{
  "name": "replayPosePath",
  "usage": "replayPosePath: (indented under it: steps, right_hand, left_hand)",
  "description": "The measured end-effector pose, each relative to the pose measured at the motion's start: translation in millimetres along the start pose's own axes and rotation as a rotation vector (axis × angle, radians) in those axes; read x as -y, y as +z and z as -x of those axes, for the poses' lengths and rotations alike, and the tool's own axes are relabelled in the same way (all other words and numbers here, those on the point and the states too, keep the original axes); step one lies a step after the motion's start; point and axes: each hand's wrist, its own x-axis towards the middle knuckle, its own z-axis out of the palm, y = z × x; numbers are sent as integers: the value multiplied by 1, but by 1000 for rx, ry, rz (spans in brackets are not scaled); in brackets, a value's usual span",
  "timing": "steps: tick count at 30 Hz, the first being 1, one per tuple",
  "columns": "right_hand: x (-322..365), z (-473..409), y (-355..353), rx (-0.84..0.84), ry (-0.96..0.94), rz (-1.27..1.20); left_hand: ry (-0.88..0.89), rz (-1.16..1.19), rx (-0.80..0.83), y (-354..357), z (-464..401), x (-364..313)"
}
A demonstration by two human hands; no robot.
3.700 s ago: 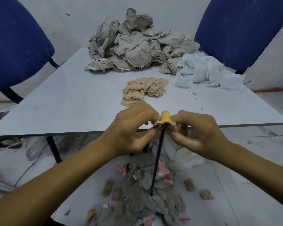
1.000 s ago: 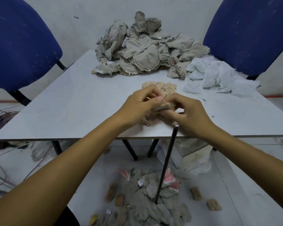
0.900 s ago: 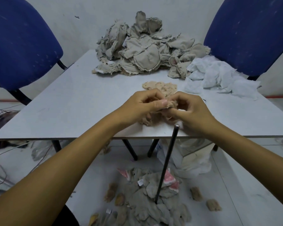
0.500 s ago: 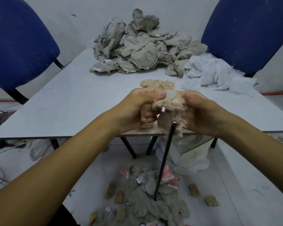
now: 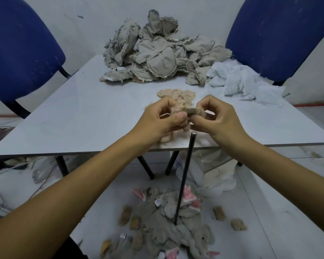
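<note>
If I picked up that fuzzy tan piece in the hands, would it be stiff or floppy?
Probably floppy: the fuzzy tan piece bunches up where the left hand and right hand pinch it. It is likely light, since fingertips alone hold it up. Its furry surface probably won't slip.

Premises appearing to be a small textile workshop: sewn beige fabric pieces (image 5: 157, 58) are lying heaped on the bench (image 5: 82, 118), offcuts (image 5: 166, 232) are littering the floor (image 5: 269, 212), and a metal rod (image 5: 185, 174) is standing upright.

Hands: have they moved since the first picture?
Yes. The left hand and right hand, then at the rod tip, now hold a fuzzy piece above it, over the table.
</note>
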Motion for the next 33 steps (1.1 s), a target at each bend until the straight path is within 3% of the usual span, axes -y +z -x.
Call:
replayPosePath:
  steps: [6,9,13,17,21,24,28,33]
  right_hand:
    - [-9,-8,4,116,41,319]
    - [-14,-9,5,64,9,316]
    - [-4,-12,-7,114,25,137]
    - [19,-11,-11,214,70,-224]
    - [29,5,-7,340,152,-401]
    - [25,18,-6,363,163,-375]
    - [25,24,-11,329,29,-211]
    - [32,25,-18,87,-413,282]
  left_hand:
    - [-59,-228,-47,1,-11,8]
    - [-87,-305,-38,3,-14,7]
    - [66,-490,-197,4,-15,-2]
    - [177,-150,-73,7,-7,-22]
    - [-24,201,81,17,8,-29]
    - [-66,250,176,18,18,-27]
    - [16,76,157,14,28,-28]
    - [497,-547,62,0,30,-38]
